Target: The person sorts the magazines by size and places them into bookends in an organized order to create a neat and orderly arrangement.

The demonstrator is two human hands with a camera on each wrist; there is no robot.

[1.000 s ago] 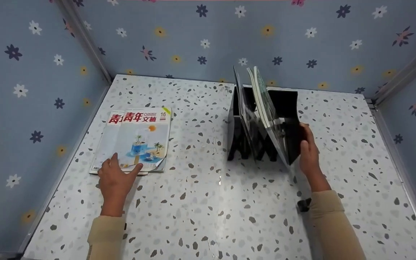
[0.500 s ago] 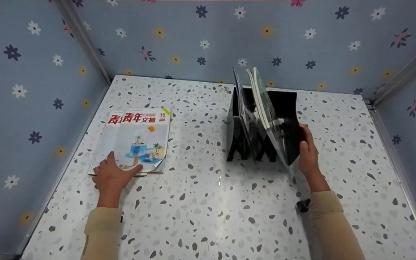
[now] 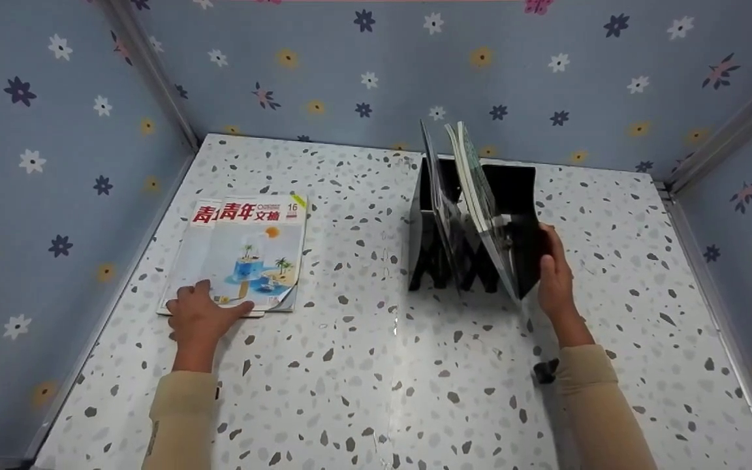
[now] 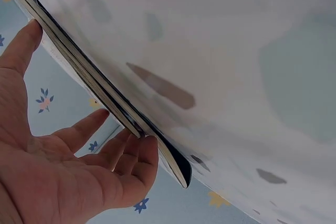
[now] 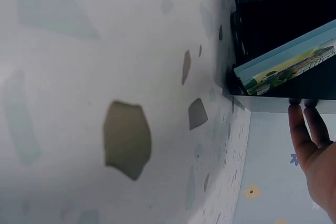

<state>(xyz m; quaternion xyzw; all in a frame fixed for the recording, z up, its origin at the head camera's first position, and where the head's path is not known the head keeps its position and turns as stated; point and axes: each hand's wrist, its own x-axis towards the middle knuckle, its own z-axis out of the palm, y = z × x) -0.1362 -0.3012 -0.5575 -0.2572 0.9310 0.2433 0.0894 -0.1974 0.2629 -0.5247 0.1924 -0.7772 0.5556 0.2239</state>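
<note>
Two or more overlapping magazines (image 3: 262, 254) with red titles lie at the left of the speckled table. My left hand (image 3: 201, 320) is at their near edge, thumb and fingers spread along it. In the left wrist view, the thumb tip and some fingertips (image 4: 149, 148) meet the page edges (image 4: 89, 77), and the index finger reaches over the cover. A black magazine rack (image 3: 510, 183) stands at the right, with several magazines (image 3: 470, 176) leaning in its compartments. My right hand (image 3: 555, 277) touches the rack's right side from outside, fingers (image 5: 299, 129) extended against the panel.
Flower-patterned panels (image 3: 324, 72) enclose the table (image 3: 343, 365) at the back and both sides. A small black object (image 3: 546, 371) shows beside the right sleeve (image 3: 595, 391).
My left hand has shifted slightly left and forward along the magazines' near edge. The right hand keeps its place at the rack, and the magazines look unchanged.
</note>
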